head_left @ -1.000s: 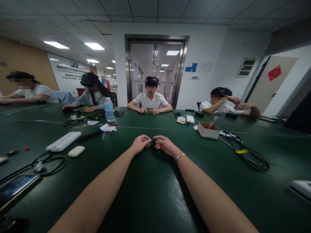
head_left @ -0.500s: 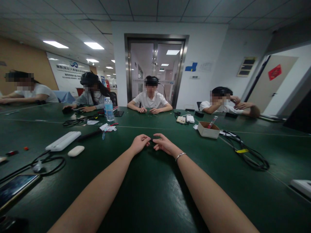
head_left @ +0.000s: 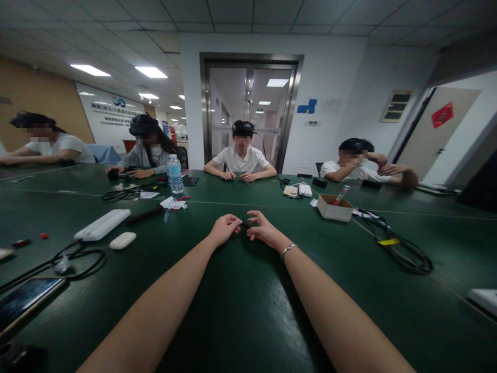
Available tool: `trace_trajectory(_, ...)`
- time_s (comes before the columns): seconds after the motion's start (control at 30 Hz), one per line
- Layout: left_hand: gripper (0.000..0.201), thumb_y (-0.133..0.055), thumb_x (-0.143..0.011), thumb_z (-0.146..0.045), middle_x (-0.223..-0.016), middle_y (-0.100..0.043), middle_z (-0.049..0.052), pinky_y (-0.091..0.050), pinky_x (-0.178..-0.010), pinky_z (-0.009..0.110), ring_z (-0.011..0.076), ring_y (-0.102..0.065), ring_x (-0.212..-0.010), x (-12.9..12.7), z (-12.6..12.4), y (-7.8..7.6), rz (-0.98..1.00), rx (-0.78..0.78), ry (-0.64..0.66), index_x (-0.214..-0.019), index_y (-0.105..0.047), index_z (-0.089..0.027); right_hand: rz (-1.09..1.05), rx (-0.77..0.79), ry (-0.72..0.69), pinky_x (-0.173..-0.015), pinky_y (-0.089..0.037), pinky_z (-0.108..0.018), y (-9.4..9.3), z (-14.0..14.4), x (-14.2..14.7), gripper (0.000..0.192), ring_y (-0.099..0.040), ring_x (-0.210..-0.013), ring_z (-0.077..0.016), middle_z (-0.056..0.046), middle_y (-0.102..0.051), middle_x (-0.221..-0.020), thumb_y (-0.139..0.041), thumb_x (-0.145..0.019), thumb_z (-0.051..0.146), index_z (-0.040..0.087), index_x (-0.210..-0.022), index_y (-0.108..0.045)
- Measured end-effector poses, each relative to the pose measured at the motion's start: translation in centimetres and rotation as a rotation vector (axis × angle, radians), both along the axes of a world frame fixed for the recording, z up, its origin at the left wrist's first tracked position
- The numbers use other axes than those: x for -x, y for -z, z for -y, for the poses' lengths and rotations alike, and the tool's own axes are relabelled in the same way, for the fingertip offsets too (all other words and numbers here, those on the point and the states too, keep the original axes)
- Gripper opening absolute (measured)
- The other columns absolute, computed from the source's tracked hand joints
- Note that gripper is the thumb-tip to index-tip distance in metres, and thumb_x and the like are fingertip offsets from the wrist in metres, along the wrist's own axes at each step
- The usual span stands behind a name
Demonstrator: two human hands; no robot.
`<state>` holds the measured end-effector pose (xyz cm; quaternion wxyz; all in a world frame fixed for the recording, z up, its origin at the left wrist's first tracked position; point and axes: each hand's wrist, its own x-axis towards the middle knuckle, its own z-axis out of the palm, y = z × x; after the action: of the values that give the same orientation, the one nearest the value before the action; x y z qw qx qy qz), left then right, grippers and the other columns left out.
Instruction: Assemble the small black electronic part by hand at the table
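Both my arms stretch forward over the dark green table. My left hand and my right hand meet near the table's middle, and between their fingertips they pinch a small dark object, too small to identify. A thin bracelet circles my right wrist. Both hands rest low, at or just above the tabletop.
Left lie a white power strip, a white case, a black cable and a phone. A water bottle stands further back. Right sit a cardboard box and coiled black cable. Several people sit across the table.
My hands stay together on the small dark object; the fingers of my right hand shifted slightly. The view tilted a little.
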<state>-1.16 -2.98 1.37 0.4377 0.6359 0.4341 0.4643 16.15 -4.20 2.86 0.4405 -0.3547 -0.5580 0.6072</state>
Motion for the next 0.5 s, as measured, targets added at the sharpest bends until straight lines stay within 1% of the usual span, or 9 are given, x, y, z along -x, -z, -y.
trace_trajectory(0.03, 0.024, -0.060, -0.074, -0.035, -0.061, -0.061, 0.002, -0.041, -0.054, 0.023, 0.0105, -0.055, -0.053, 0.01, -0.02, 0.02, 0.000, -0.002, 0.000, -0.082, -0.056, -0.013, -0.003, 0.013, -0.003, -0.042, -0.050, -0.018, 0.02, -0.01, -0.01, 0.053, -0.059, -0.049, -0.0079, 0.002, -0.053, -0.081, -0.068, -0.065, 0.004, 0.022, -0.108, -0.042)
trace_trajectory(0.13, 0.024, -0.060, -0.074, -0.035, -0.061, -0.061, 0.002, -0.041, -0.054, 0.023, 0.0104, -0.055, -0.053, 0.02, -0.08, 0.08, -0.003, 0.000, 0.002, -0.082, -0.056, -0.013, 0.014, 0.070, -0.024, -0.039, -0.048, -0.017, 0.11, -0.09, 0.01, 0.032, -0.058, -0.047, -0.0085, 0.000, -0.054, -0.073, -0.061, -0.078, 0.017, 0.016, -0.105, -0.043)
trace_trajectory(0.17, 0.024, -0.060, -0.074, -0.035, -0.061, -0.060, 0.002, -0.041, -0.054, 0.023, 0.0104, -0.054, -0.053, 0.02, -0.09, 0.09, -0.004, 0.005, 0.003, -0.082, -0.056, -0.013, 0.019, 0.066, -0.026, -0.038, -0.048, -0.016, 0.15, -0.12, 0.02, 0.030, -0.057, -0.046, -0.0083, 0.000, -0.054, -0.073, -0.059, -0.079, 0.017, 0.016, -0.104, -0.044)
trace_trajectory(0.2, 0.023, -0.060, -0.074, -0.034, -0.061, -0.060, 0.002, -0.041, -0.054, 0.023, 0.0103, -0.054, -0.053, 0.02, -0.10, 0.11, -0.005, 0.008, 0.005, -0.082, -0.056, -0.012, 0.018, 0.050, -0.026, -0.038, -0.048, -0.016, 0.18, -0.14, 0.03, 0.031, -0.058, -0.046, -0.0080, 0.000, -0.054, -0.075, -0.061, -0.077, 0.015, 0.016, -0.104, -0.044)
trace_trajectory(0.27, 0.022, -0.059, -0.075, -0.033, -0.061, -0.060, 0.002, -0.041, -0.054, 0.023, 0.0101, -0.054, -0.053, 0.02, -0.13, 0.12, -0.006, 0.004, 0.009, -0.083, -0.055, -0.012, 0.001, 0.016, -0.018, -0.040, -0.049, -0.017, 0.20, -0.13, 0.04, 0.042, -0.059, -0.048, -0.0077, 0.001, -0.053, -0.079, -0.064, -0.071, 0.007, 0.019, -0.105, -0.043)
trace_trajectory(0.3, 0.022, -0.058, -0.076, -0.032, -0.061, -0.060, 0.002, -0.041, -0.054, 0.023, 0.0101, -0.054, -0.053, 0.02, -0.13, 0.12, -0.009, -0.001, 0.011, -0.083, -0.055, -0.012, -0.006, 0.015, -0.013, -0.042, -0.050, -0.017, 0.18, -0.12, 0.05, 0.044, -0.059, -0.049, -0.0078, 0.001, -0.053, -0.080, -0.065, -0.070, 0.006, 0.020, -0.105, -0.043)
trace_trajectory(0.43, 0.020, -0.057, -0.076, -0.030, -0.062, -0.060, 0.002, -0.041, -0.054, 0.023, 0.0103, -0.054, -0.054, 0.05, -0.07, 0.01, -0.015, 0.001, 0.010, -0.084, -0.055, -0.012, 0.007, 0.071, -0.017, -0.041, -0.050, -0.018, 0.06, -0.02, 0.09, 0.025, -0.058, -0.047, -0.0088, 0.000, -0.054, -0.073, -0.058, -0.080, 0.015, 0.016, -0.102, -0.045)
trace_trajectory(0.47, 0.019, -0.056, -0.077, -0.030, -0.063, -0.060, 0.002, -0.041, -0.054, 0.023, 0.0103, -0.054, -0.054, 0.05, -0.02, -0.05, -0.015, 0.005, 0.010, -0.084, -0.055, -0.012, 0.005, 0.062, -0.018, -0.041, -0.050, -0.018, 0.03, 0.00, 0.09, 0.026, -0.058, -0.047, -0.0087, 0.000, -0.054, -0.073, -0.059, -0.079, 0.013, 0.016, -0.102, -0.045)
trace_trajectory(0.5, 0.019, -0.056, -0.077, -0.030, -0.063, -0.060, 0.002, -0.041, -0.054, 0.023, 0.0103, -0.054, -0.054, 0.04, 0.03, -0.11, -0.016, 0.007, 0.010, -0.084, -0.055, -0.012, -0.003, 0.046, -0.020, -0.042, -0.050, -0.018, 0.01, 0.01, 0.08, 0.032, -0.059, -0.047, -0.0087, 0.001, -0.054, -0.075, -0.061, -0.076, 0.009, 0.017, -0.103, -0.044)
